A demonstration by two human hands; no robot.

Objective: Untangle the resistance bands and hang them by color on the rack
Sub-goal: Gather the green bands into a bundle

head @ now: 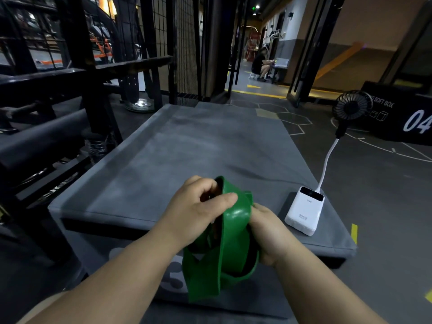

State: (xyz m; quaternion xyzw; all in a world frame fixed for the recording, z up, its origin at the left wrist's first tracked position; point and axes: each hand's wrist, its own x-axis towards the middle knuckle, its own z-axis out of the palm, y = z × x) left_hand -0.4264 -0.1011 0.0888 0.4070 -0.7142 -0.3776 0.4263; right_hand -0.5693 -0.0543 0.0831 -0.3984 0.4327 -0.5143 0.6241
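Green resistance band (233,220) sits bunched between our two hands, held in the air above the near edge of a grey padded mat (187,148). Our left hand (201,211) grips the top fold of the band, with the thumb laid flat across its outer face and the fingers curled over the upper edge. Our right hand (268,232) holds the band from the right side; its fingers are hidden behind the rubber, so we cannot tell exactly how they close. The band twists into several wide loops that hang below our wrists, and a dark strip shows inside them, though we cannot tell whether that is a second band. On the mat's near right corner lies a white power bank (305,212), and a white cable rises from it to a small black fan (351,105). Behind the fan stands a black soft box (397,97) marked 04. A black metal rack (70,73) fills the left side, just beside the mat. Far down the corridor a person (260,64) sits at a table
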